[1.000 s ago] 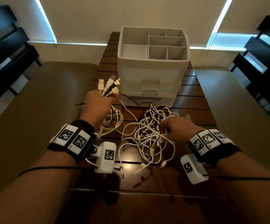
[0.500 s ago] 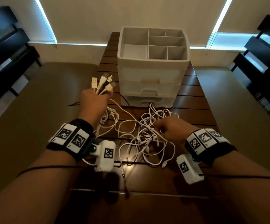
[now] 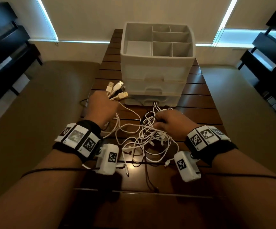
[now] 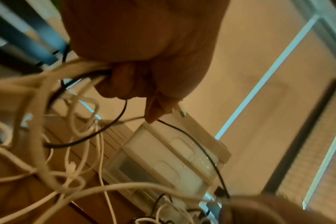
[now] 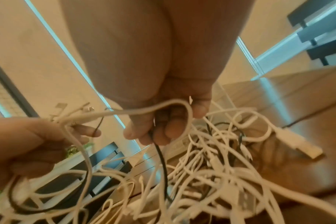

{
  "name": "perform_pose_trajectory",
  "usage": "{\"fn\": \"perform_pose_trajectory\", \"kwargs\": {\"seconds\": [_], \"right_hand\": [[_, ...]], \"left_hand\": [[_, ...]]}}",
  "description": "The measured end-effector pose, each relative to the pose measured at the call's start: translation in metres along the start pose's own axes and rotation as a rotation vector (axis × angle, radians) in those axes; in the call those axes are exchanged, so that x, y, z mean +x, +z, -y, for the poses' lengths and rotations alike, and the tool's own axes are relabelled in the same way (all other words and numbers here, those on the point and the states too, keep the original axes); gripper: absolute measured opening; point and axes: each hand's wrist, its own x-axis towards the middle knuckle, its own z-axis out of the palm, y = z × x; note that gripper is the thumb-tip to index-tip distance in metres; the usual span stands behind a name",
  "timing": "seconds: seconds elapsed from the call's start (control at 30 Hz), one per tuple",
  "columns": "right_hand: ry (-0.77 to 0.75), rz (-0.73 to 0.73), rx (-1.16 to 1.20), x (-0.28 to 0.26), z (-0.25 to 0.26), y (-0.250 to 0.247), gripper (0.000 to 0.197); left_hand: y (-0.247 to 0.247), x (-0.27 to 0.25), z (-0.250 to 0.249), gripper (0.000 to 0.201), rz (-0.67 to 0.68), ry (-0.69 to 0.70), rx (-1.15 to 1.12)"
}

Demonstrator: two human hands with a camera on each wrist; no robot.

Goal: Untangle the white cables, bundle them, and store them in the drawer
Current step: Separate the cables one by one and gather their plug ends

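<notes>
Early days: left hand (image 3: 102, 108) grasps gathered plug ends, right hand (image 3: 172, 123) clutches the white cables (image 3: 143, 139), mostly tangled; drawers (image 3: 153, 90) closed.

Cables (image 3: 143, 138) lie on the table (image 3: 198, 103), before the drawer unit (image 3: 157, 70).

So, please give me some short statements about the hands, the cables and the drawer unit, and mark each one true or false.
1. The left hand grips a bunch of cable plug ends. True.
2. All drawers of the drawer unit look closed. True.
3. The white cables lie neatly bundled. False: they form a loose tangle on the table.
4. The right hand rests flat on the table, away from the cables. False: its fingers curl around strands in the tangle.
5. The top tray holds cables. False: its compartments look empty.
</notes>
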Motion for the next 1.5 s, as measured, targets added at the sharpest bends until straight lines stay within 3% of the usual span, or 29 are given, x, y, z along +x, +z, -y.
{"fn": "perform_pose_trajectory", "kwargs": {"seconds": [0.1,0.17,0.23,0.33,0.4,0.43,0.57,0.67,0.77,0.9,0.97,1.03,1.13,1.23,1.27,1.4,1.5], "right_hand": [[-0.063,0.022,-0.127,0.002,0.005,-0.005,0.013],[-0.088,0.027,-0.152,0.004,0.011,-0.007,0.022],[-0.083,0.015,-0.080,0.005,0.016,-0.009,0.030],[-0.053,-0.041,0.026,0.001,0.014,-0.007,0.021],[-0.032,-0.005,0.016,-0.004,0.010,-0.004,0.003],[-0.030,0.029,-0.007,-0.006,0.007,-0.002,0.004],[0.065,0.152,-0.023,-0.010,-0.009,0.008,0.005],[0.139,0.046,0.153,-0.011,-0.020,0.012,0.007],[0.144,-0.176,0.286,-0.009,-0.025,0.007,0.009],[0.080,-0.487,0.217,-0.011,-0.021,0.000,0.010],[0.054,-0.537,0.172,-0.010,-0.019,-0.003,0.010],[0.037,-0.455,0.211,-0.009,-0.017,-0.007,0.014],[-0.072,-0.308,0.086,-0.009,-0.010,-0.012,0.009],[-0.207,-0.324,0.031,-0.007,-0.001,-0.014,0.009],[-0.218,-0.324,0.042,-0.007,0.002,-0.014,0.010],[-0.181,-0.309,0.093,-0.007,-0.002,-0.009,0.007],[-0.065,-0.224,0.077,-0.008,-0.013,-0.006,0.008]], "left_hand": [[0.005,-0.019,-0.014,0.006,-0.034,0.239,0.102],[0.016,-0.032,-0.027,0.007,0.115,0.409,0.151],[0.027,-0.039,-0.029,0.018,0.239,0.454,0.258],[0.029,-0.031,-0.025,0.016,0.247,0.401,0.250],[0.025,-0.030,-0.024,0.014,0.239,0.318,0.132],[0.022,-0.027,-0.025,0.010,0.215,0.259,0.021],[-0.006,-0.010,-0.034,0.020,-0.012,0.080,-0.372],[-0.021,-0.003,-0.032,0.030,-0.009,0.099,-0.252],[-0.026,0.002,-0.019,0.027,-0.037,0.035,-0.182],[-0.038,0.003,-0.007,0.013,-0.113,-0.028,-0.204],[-0.044,0.002,-0.009,0.013,-0.125,-0.010,-0.205],[-0.049,0.000,-0.012,0.019,-0.136,0.035,-0.089],[-0.045,-0.009,-0.023,0.029,-0.081,0.128,0.099],[-0.018,-0.023,-0.035,0.016,0.115,0.200,0.088],[-0.010,-0.027,-0.036,0.020,0.179,0.205,0.050],[-0.003,-0.029,-0.033,0.033,0.363,0.157,-0.170],[-0.012,-0.029,-0.033,0.030,0.353,0.132,-0.248]]}}
